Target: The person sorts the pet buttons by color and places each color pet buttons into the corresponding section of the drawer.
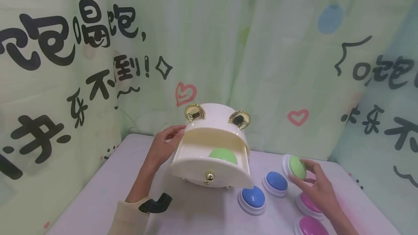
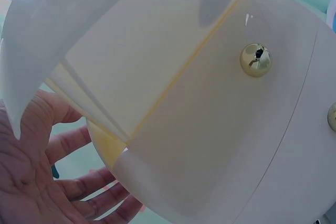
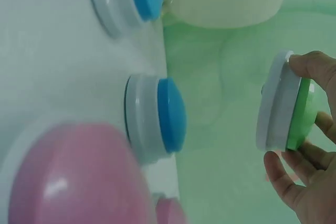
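A white frog-shaped box (image 1: 217, 115) with gold-rimmed eyes stands on the table, its drawer (image 1: 192, 167) pulled out toward me. Inside the drawer lies a green-topped push button (image 1: 223, 154), its lower part hidden by the drawer front. My left hand (image 1: 162, 149) rests against the box's left side, with fingers (image 2: 86, 186) extended along the curved wall. Off to the right, my right hand (image 1: 318, 184) holds a second green push button (image 1: 297, 168) by its white base, raised and tilted on its side. The right wrist view shows thumb and fingers on opposite edges of it.
Two blue push buttons (image 1: 277, 181) stand on the table (image 1: 88, 198) right of the box. Two pink push buttons (image 1: 312, 226) sit nearer me, one partly behind my right hand. A printed curtain (image 1: 261, 82) hangs around the table's back and sides.
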A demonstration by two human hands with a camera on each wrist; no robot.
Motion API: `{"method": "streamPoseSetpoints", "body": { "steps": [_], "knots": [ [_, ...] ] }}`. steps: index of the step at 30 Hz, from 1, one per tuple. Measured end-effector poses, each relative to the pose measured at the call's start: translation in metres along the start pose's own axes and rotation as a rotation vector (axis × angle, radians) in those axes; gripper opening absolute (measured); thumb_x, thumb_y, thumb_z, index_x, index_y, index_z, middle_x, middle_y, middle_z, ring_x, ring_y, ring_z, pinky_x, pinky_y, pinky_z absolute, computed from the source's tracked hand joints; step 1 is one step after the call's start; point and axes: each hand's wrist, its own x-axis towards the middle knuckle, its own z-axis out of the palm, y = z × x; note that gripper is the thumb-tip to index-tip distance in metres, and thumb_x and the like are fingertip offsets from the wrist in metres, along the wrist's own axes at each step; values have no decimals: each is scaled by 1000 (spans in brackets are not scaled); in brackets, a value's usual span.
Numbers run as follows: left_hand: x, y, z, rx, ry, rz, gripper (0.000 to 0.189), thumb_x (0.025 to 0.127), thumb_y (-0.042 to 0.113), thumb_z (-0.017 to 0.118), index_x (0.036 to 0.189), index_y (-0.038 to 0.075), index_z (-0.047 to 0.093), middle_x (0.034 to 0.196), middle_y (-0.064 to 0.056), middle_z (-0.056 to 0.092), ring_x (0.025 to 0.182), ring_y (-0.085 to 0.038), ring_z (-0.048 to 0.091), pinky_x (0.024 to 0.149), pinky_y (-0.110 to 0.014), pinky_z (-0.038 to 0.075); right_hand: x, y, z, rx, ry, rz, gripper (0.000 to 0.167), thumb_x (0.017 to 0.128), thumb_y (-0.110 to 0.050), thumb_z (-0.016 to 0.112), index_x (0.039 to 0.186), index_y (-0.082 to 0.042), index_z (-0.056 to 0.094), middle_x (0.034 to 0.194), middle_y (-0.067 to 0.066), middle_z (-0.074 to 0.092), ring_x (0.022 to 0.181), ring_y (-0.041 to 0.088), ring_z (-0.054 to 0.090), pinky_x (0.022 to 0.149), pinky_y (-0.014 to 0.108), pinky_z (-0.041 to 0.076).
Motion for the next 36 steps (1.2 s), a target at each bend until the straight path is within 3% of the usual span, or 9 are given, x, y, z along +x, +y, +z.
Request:
{"method": "streamPoseSetpoints", "body": {
  "steps": [11,19,30,36],
  "knots": [
    [1,-2,0,4,-6,-6,34,104,29,61,133,13,69,121,-12,70,114,-28,63,98,-53,50,-13,-44,1,125,74,30,77,94,-37,76,152,-5,37,152,18,46,137,40,44,83,2,39],
    [1,-1,-1,13,-8,-14,36,105,32,59,134,14,68,123,-11,69,116,-27,62,97,-52,50,-18,-66,4,190,132,-72,70,93,-25,78,150,-8,41,145,11,51,122,-7,45,89,4,43],
    [-2,-4,-2,5,-12,-28,37,104,34,59,135,15,68,126,-10,69,117,-26,62,91,-40,51,-23,-95,7,277,163,-177,67,91,-11,78,148,-7,43,138,-7,54,123,-6,47,92,7,45],
    [-2,-3,0,6,-21,-19,37,104,35,59,135,16,68,125,-10,70,117,-25,62,93,-42,50,-28,-110,12,308,173,-184,67,91,-10,78,148,-8,44,139,-3,54,124,-3,49,93,9,45]
  ]
}}
